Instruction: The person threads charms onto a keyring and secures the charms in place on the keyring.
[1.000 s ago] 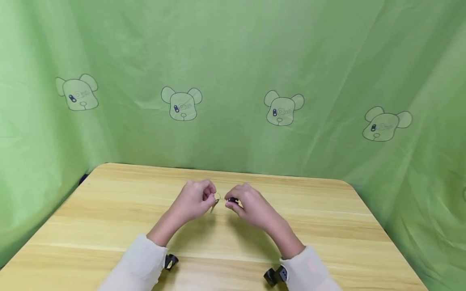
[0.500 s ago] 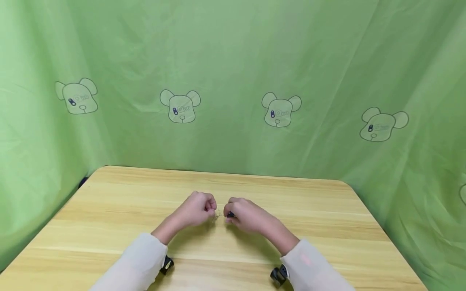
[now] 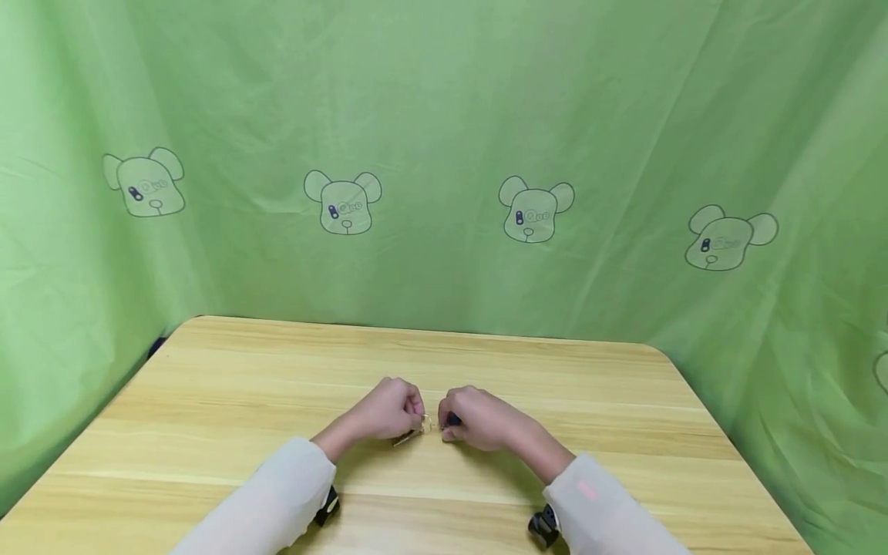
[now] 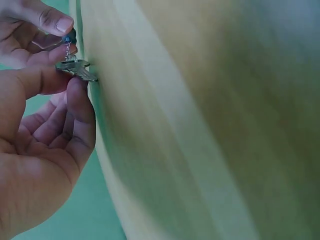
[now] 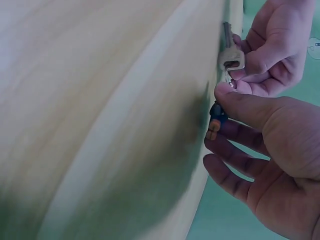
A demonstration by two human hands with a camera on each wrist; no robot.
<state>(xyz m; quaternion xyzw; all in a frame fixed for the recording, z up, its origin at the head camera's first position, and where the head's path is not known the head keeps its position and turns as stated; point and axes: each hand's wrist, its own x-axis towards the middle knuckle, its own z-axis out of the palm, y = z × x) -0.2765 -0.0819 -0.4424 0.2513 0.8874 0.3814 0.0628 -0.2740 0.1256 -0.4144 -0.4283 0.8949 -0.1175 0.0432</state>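
Observation:
In the head view my left hand and right hand face each other low over the table, a small gap apart. My left thumb and index finger pinch a thin key ring. Metal keys hang from it, and one key shows its squarish head in the right wrist view. A short chain runs across to a small dark blue and orange keychain charm. My right thumb and fingers pinch this charm and partly cover it.
The pale wooden table reaches around both hands, its far edge beyond them. Green curtain with printed bear heads stands behind and at both sides. Black wrist cameras sit below the sleeves.
Both hands have come lower and nearer in the head view, then shifted slightly right. The keys have swung from hanging down to lying slanted under my left fingers.

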